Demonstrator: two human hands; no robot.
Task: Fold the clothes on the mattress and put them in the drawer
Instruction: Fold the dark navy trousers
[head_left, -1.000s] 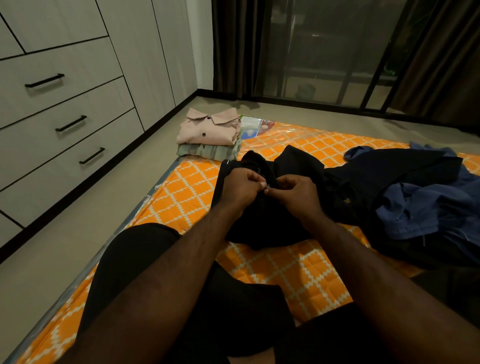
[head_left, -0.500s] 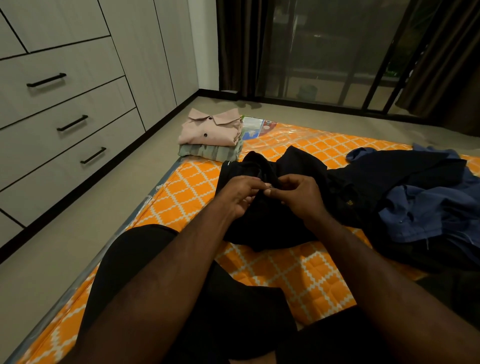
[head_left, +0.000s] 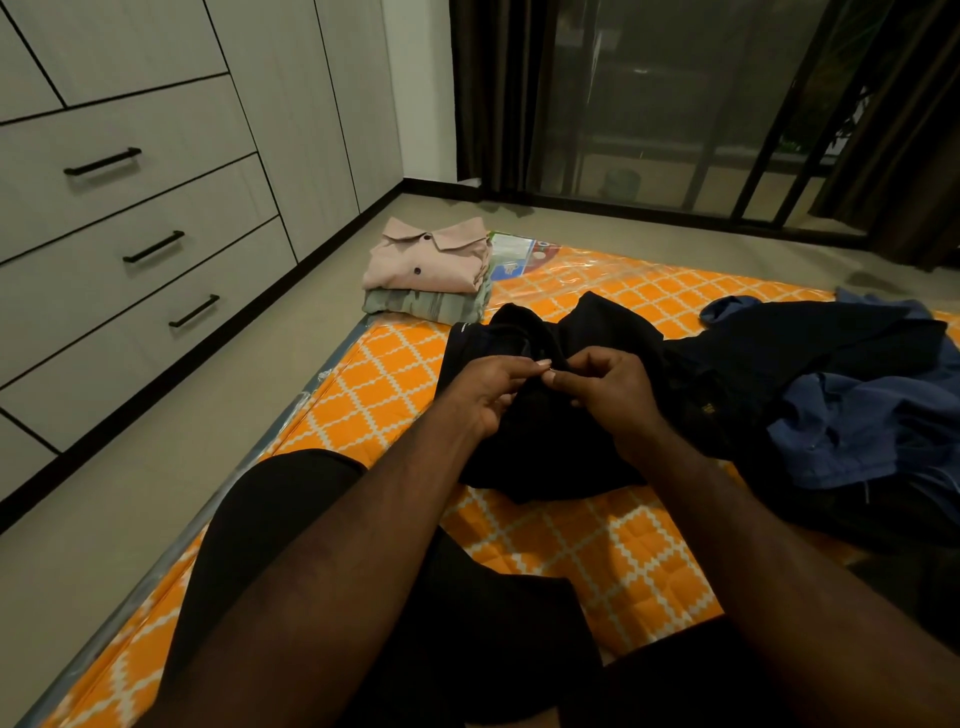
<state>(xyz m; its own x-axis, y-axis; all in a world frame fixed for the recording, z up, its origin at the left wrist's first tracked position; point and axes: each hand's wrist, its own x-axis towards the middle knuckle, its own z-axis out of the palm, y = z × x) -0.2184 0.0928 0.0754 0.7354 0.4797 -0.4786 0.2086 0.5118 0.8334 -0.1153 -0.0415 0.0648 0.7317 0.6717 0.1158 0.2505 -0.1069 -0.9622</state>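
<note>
At far left, a wall of pale drawers (head_left: 130, 208) with black handles stands fully closed, and a strip of bare floor (head_left: 156, 467) runs between it and the left edge of the orange patterned mattress (head_left: 379, 374). On the mattress's far left corner sits a folded pink shirt (head_left: 426, 262) stacked on a folded grey-green garment (head_left: 426, 306), right at the edge nearest the drawers. In the middle, a black garment (head_left: 545, 467) lies crumpled in front of the seated person. The left hand (head_left: 488, 395) and right hand (head_left: 608, 389) are together on it, fingertips meeting and pinching its cloth around a small pale fastener (head_left: 551, 370). A second ago the left hand was a tight fist; its fingers now reach out longer, while the garment has not shifted. This suggests the fastening is still under way and folding this piece has not begun. To the right, a loose heap of dark and blue clothes (head_left: 857, 431) touches the black garment and crowds that side. Open mattress lies near the person and to the left, probably enough room to spread the garment flat.
</note>
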